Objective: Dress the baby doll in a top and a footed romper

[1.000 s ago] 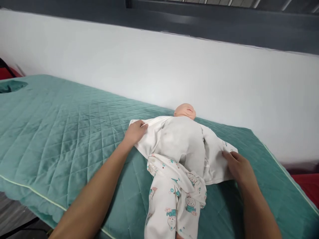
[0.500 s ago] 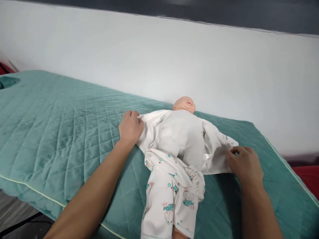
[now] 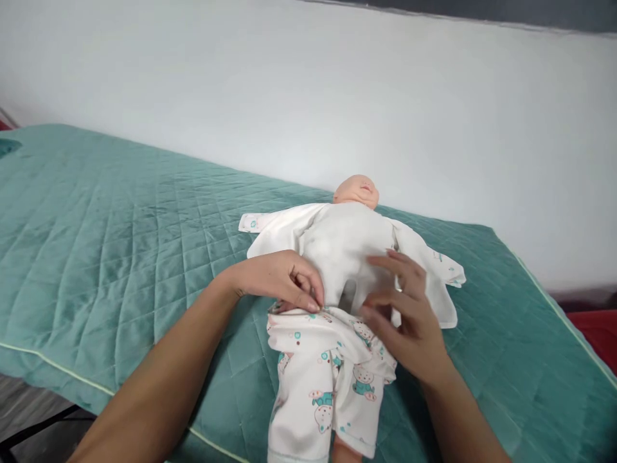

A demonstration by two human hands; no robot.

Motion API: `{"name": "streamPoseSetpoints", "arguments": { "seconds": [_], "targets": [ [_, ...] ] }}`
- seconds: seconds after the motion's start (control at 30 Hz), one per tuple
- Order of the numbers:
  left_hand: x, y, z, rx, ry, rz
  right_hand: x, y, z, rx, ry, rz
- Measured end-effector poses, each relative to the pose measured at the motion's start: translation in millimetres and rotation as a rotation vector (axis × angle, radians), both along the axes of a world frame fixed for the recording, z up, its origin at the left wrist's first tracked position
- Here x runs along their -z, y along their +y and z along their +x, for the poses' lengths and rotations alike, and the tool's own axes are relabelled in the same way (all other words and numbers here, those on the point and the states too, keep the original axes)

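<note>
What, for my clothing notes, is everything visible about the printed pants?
The pants look like soft white cloth printed with teal and pink cartoon animals. They are on the doll, legs toward the camera, over the green quilt, their top bunched near the hips. The left hand pinches their upper edge; whether the right hand touches them is unclear.

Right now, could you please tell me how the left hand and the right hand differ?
The left hand pinches the top edge of the printed trousers, while the right hand is open with spread fingers. The left hand looks fairly sharp; the right hand's fingertips are blurred. Both are bare and close together.
</note>
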State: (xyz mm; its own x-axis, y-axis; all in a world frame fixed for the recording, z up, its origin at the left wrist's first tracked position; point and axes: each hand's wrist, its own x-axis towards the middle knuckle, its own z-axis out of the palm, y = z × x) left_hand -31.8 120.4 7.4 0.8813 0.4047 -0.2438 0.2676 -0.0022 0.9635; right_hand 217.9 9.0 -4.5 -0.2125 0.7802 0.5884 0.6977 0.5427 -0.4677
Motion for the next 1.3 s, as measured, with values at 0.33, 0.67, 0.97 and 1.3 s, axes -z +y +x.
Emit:
{"name": "streamPoseSetpoints", "arguments": {
  "seconds": [0.33,0.67,0.97,1.3],
  "targets": [
    [-5.1,-3,3,0.255,0.15,-0.129,-6.0,-2,-1,-0.242,-0.1,-0.211],
    [12.5,4,-5,0.024,-0.112,0.02,-16.3,-11,-12,-0.387,-0.002,-0.311],
    [19.8,5,2,-0.069,-0.425,0.185,-12.7,-8,-7,-0.616,0.38,-0.441],
    [23.3,1,2,-0.16,-0.181,0.006,-7.2,-9,1,-0.616,0.64,-0.682]
  ]
}}
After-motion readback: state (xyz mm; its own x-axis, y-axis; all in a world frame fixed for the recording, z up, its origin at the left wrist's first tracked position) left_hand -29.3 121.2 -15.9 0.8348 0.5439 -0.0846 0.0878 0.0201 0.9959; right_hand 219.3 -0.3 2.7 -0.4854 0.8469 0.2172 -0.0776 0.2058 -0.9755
